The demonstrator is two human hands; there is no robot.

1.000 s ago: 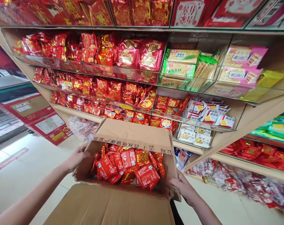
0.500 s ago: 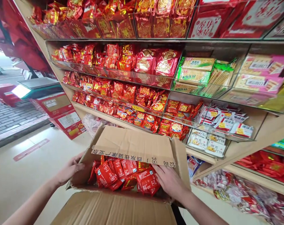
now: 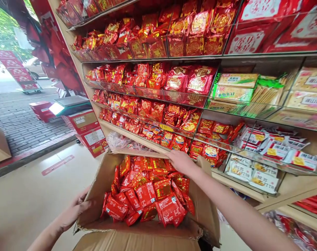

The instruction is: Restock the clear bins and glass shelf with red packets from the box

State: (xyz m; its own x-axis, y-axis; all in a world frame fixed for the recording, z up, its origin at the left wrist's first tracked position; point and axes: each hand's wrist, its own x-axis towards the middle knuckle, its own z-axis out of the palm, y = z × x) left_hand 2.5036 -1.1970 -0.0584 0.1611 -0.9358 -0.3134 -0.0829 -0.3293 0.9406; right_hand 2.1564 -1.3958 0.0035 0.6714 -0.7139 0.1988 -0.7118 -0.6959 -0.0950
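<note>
A cardboard box stands open in front of me, with many small red packets heaped inside. My left hand grips the box's left wall, fingers outside and thumb at the edge. At the far side, my right hand is on the raised back flap, its fingers closed on the flap's upper edge. The near flap is folded out toward me.
Shelves of red packets rise behind the box, with crackers and white packets to the right. Stacked red cartons carry a scale at the left. Plastic bags lie beneath the shelves.
My right hand has moved up and back, and the back flap has lifted away, uncovering more packets. My left hand stays at the left wall. The view has shifted left.
</note>
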